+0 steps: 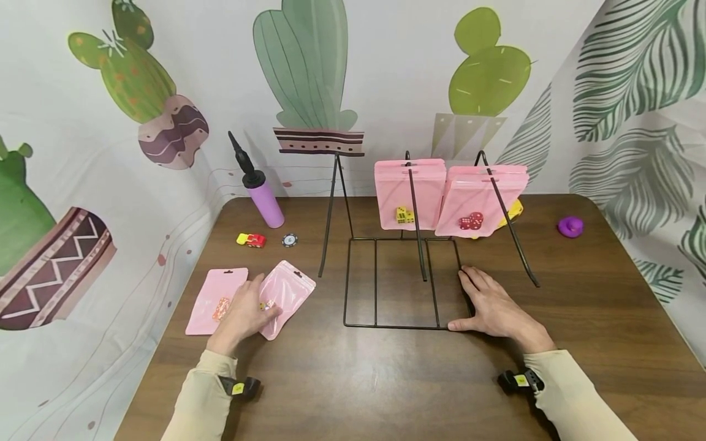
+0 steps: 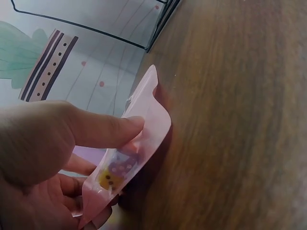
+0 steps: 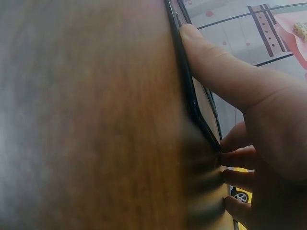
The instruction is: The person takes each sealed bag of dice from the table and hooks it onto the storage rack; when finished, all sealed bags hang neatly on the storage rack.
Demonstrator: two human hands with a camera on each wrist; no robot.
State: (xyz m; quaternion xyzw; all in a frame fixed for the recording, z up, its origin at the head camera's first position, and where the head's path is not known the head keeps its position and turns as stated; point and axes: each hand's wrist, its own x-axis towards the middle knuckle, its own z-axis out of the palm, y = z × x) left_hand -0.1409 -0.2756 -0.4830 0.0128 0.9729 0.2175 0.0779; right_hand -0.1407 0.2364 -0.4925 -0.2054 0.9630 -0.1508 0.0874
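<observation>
My left hand (image 1: 246, 311) pinches a pink zip bag (image 1: 292, 290) between thumb and fingers. Yellow and purple dice (image 2: 116, 171) show through its clear window, and the bag is tilted up off the table in the left wrist view. Beside it lies another pink bag with orange dice (image 1: 221, 309). My right hand (image 1: 493, 304) rests at the front right corner of a black wire display rack (image 1: 376, 282), thumb touching the front wire and fingers along the right side. Pink bags with yellow dice (image 1: 404, 215) and red dice (image 1: 471, 221) hang from its middle and right hooks.
Behind the left bags stand a purple hand pump (image 1: 267, 205), a red and yellow toy car (image 1: 251, 240) and a poker chip (image 1: 289, 240). A yellow toy car (image 1: 514, 211) is partly hidden behind the hanging bags. A purple rubber duck (image 1: 570, 226) sits at right.
</observation>
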